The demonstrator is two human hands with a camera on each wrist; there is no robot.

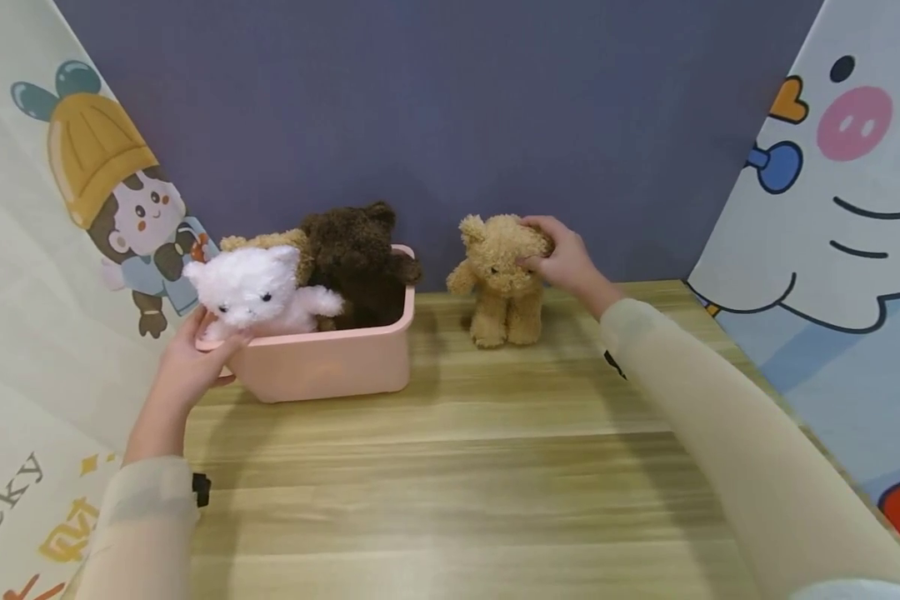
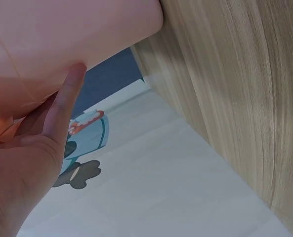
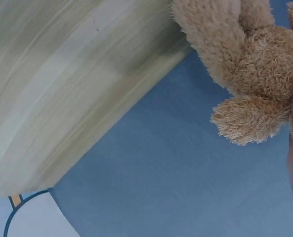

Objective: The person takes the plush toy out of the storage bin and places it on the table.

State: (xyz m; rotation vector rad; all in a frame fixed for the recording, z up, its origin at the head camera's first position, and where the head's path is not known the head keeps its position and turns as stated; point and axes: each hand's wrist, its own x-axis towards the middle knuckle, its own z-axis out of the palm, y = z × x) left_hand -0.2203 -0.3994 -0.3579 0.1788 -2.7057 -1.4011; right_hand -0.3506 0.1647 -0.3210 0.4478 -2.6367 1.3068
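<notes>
Tan bear: upright at the back of the counter, right of the bin and apart from it
Right hand: grip clamped on the side of the tan bear's head
Left hand: grip clamped on the bin's left end
Bin: holds white cat, dark bear, partly hidden tan toy
Wall: blue-grey, behind

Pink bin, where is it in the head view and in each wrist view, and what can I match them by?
Head: left of centre, the bin stands on the table.
Left wrist: upper left, held by the left hand.
Right wrist: not in it.
Shared landmark: the table's wood grain, in all three.
</notes>
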